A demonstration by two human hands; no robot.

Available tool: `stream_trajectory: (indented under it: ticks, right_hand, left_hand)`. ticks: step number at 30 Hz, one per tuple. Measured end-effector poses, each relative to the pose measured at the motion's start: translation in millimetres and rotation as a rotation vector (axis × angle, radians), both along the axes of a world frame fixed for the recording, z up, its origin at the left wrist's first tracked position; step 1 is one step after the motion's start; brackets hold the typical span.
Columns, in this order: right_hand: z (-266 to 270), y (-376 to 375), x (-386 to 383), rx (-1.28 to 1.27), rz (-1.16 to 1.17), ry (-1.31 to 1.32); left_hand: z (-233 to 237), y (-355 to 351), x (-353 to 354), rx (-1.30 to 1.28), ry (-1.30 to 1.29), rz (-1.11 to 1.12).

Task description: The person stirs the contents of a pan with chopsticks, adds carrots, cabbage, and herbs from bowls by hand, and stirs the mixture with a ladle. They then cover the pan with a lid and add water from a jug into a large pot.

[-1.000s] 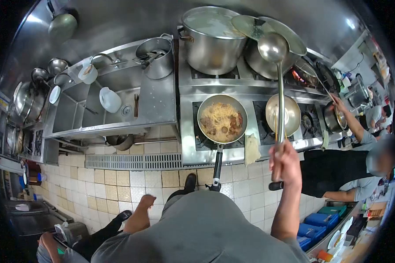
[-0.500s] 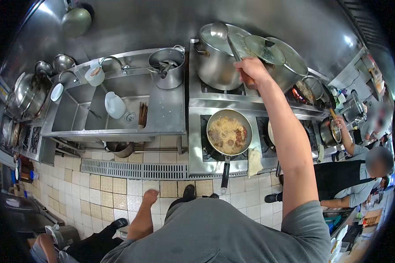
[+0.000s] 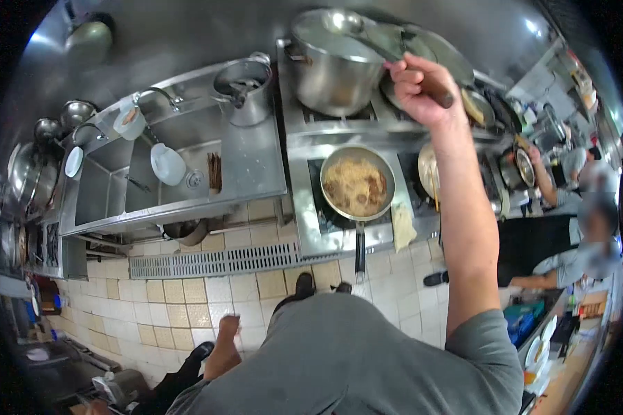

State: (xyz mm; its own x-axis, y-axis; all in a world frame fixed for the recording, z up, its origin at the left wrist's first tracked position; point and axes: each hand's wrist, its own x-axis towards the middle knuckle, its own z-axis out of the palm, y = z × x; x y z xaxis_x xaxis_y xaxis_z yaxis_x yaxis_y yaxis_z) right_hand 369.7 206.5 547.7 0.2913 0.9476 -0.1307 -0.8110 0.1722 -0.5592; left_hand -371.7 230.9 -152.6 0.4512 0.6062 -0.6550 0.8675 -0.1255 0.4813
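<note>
My right hand [image 3: 425, 93] is closed around the wooden handle end of a metal ladle [image 3: 377, 45]. The ladle's bowl overlaps the top of a large steel stockpot [image 3: 333, 86] on the back burner. Below my outstretched arm, a frying pan [image 3: 360, 250] sits on the front burner, its black handle towards me. Noodles [image 3: 356, 183] with browned pieces in pale liquid fill it. Low beside my body hangs my left hand [image 3: 230, 326], its fingers curled in with nothing seen in them, over the tiled floor.
A folded cloth [image 3: 402, 227] lies at the stove's front edge, right of the pan. Another pan [image 3: 429, 173] is partly behind my forearm. Left stands a double sink [image 3: 207, 149] with a pot of utensils [image 3: 245, 97] on its ledge. People work at the right; another person's leg [image 3: 183, 370] shows lower left.
My right hand has moved up and right with the ladle, whose handle now tilts more sideways. My left hand has dropped slightly. The camera view has shifted and turned a little.
</note>
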Motion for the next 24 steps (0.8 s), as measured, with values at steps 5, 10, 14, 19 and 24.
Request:
stream_trajectory:
  ticks: [5, 10, 14, 19, 24]
  right_hand:
    - [-17.9, -100.8, -64.7, 0.087, -0.031, -0.041]
    - [-76.6, -201.8, -127.1, -0.149, -0.206, -0.039]
    - [-146.2, -236.2, -170.3, -0.694, -0.376, -0.279]
    - [-219.4, -258.8, -202.5, -1.036, -0.224, -0.818]
    - [-298.4, -283.0, -157.5, -0.999, -0.472, -0.746]
  left_hand:
    - [132.3, 44.0, 128.3, -0.281, -0.206, 0.658]
    - [150.6, 81.9, 186.4, -0.179, -0.131, 0.342]
    - [204.1, 87.2, 260.8, 0.014, -0.377, -0.107]
    - [289.7, 67.1, 359.1, -0.122, -0.494, -0.316]
    - [342.9, 0.7, 413.6, -0.323, -0.575, -0.478]
